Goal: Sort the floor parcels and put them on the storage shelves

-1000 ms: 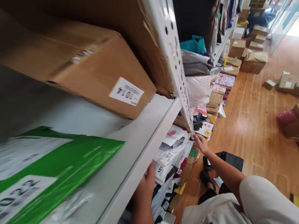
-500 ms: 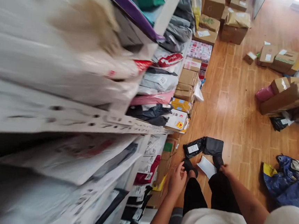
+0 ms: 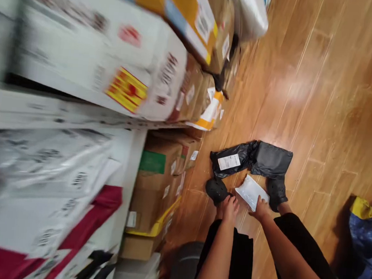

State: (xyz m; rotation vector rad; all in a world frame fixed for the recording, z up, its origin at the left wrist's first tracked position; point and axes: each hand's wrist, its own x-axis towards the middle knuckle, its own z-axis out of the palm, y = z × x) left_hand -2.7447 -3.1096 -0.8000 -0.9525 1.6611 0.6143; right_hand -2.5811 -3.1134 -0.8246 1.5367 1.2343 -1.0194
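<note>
since the earlier frame both hands have come down between the black clogs (image 3: pixel 216 190): the right hand (image 3: pixel 260 209) touches the near end of the white pouch (image 3: pixel 250 189) on the floor, its grip impossible to judge, while the left (image 3: pixel 231 207) hangs empty, fingers loosely bent. a black parcel (image 3: pixel 245 157) beyond bears a white label (image 3: pixel 228 162), its print too small to read; the yellow sticker's (image 3: pixel 127 90) red lettering is blurred.

Two bare hands (image 3: pixel 231 209) (image 3: pixel 261 210) are showing, two black perforated clogs (image 3: pixel 216 190) (image 3: pixel 276 193) are standing, and two black plastic parcels (image 3: pixel 244 158) (image 3: pixel 272 160), one flat white packet (image 3: pixel 251 192) and one blue-and-yellow plastic sack (image 3: pixel 364 246) are lying around.
</note>
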